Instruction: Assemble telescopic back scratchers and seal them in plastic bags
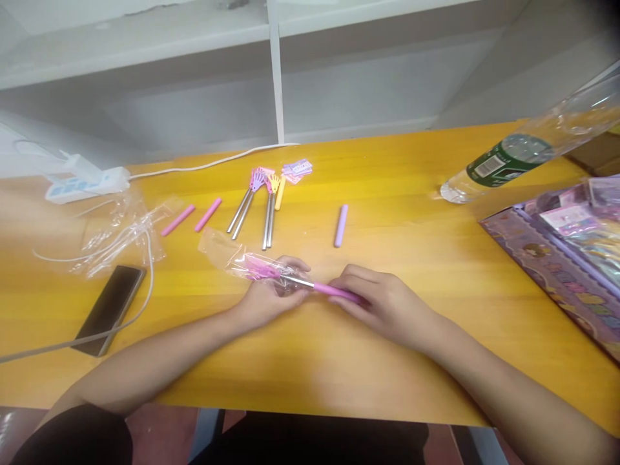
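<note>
Between my two hands is a pink back scratcher [299, 281] with a hand-shaped head and a metal rod. A clear plastic sleeve [227, 258] covers its head and part of the rod. My left hand [271, 290] grips the rod through the sleeve, near the head. The pink handle end lies in the closed fingers of my right hand [382, 300]. Beyond them, several back scratchers with purple, pink and yellow heads [274, 184] lie with bare metal rods. Two loose pink handles [208, 214] lie left of these, a purple handle [341, 226] to the right, and a yellow handle [279, 194] beside the heads.
A phone [110, 310] lies at the left, crossed by a white cable [151, 258]. Crumpled clear plastic [121, 232] and a power strip [90, 184] sit behind it. At the right stand a bottle [508, 158] and an open purple box [547, 271] of packets. Small cards [297, 169] lie at the back.
</note>
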The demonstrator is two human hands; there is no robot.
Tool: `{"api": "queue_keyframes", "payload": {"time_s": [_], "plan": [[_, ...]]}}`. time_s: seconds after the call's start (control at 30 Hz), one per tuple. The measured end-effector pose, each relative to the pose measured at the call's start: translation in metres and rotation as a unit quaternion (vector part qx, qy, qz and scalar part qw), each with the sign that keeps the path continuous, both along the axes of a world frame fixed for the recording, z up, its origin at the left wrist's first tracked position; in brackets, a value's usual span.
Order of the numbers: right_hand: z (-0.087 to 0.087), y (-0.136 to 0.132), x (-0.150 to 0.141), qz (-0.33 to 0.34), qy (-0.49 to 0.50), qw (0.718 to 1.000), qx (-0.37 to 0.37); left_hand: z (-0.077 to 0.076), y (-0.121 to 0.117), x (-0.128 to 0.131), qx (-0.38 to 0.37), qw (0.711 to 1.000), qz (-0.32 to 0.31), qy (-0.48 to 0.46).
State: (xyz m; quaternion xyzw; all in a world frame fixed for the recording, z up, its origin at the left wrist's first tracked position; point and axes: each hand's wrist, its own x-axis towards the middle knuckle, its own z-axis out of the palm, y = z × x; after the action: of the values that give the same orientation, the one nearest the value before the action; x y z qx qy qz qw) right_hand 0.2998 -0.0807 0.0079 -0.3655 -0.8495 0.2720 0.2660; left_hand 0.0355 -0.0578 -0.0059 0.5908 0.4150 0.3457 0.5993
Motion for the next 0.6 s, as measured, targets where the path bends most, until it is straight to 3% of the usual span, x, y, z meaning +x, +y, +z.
{"api": "queue_keyframes", "payload": {"time_s": [0.13,0.27,0.4,0.5,0.6], "plan": [[0.003,-0.002,-0.001,0.006,-0.012,0.999,-0.032,-0.002,0.001,-0.001,-0.027,0.999,-0.003,-0.045],[0.010,0.001,0.011,0.024,-0.031,0.985,-0.169,-0.008,0.003,-0.003,-0.056,0.993,0.035,-0.096],[0.017,0.003,0.023,0.070,0.021,0.957,-0.280,-0.016,0.004,-0.004,-0.083,0.986,0.063,-0.127],[0.021,0.003,0.023,0.096,0.051,0.948,-0.299,-0.015,0.004,-0.004,-0.088,0.986,0.064,-0.128],[0.020,0.005,0.017,0.114,0.079,0.946,-0.293,-0.008,0.003,-0.003,-0.091,0.989,0.025,-0.114]]}}
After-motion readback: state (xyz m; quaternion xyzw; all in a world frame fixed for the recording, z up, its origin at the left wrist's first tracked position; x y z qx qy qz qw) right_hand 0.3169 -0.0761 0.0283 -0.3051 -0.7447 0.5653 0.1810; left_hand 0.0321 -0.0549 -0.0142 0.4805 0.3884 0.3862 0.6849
